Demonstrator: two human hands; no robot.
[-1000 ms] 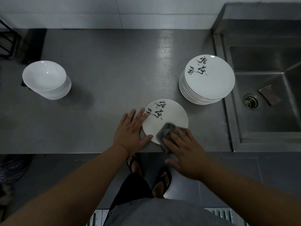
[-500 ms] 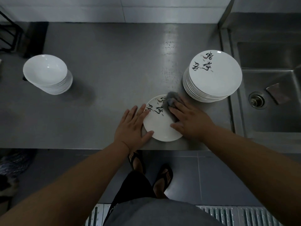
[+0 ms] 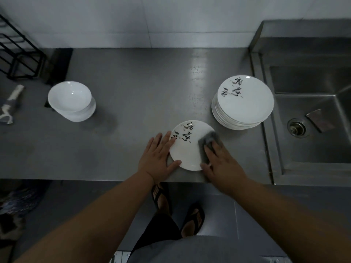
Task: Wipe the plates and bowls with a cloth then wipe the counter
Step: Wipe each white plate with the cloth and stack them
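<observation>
Was mid-wipe on one plate (image 3: pixel 187 149), set near the front edge of the counter (image 3: pixel 133 92), just left of and nearer than the stack of plates (image 3: pixel 245 103) beside the sink (image 3: pixel 313 120). Best done, at a guess, with overlapping strokes of the cloth (image 3: pixel 208 144) from the right rim across to the painted lettering at the far left. Needed even downward pressure too, so as not to skate the plate off the near edge. Worth turning over afterwards for the underside, then setting apart from the unwiped stack. Not yet reached, seemingly: the stacked bowls (image 3: pixel 70 100) well off to the left, and the counter itself.

Pinned the plate's left rim with the left hand (image 3: pixel 156 158), with fingers straight and spread, thumb along the near rim, nothing gripped. Lay flat on the cloth with the right hand (image 3: pixel 222 164), with fingers extended and close together, pressing the grey cloth onto the plate's right side, some of it bunched beyond the fingertips. Could not tell whether the thumb tucked any cloth underneath.
</observation>
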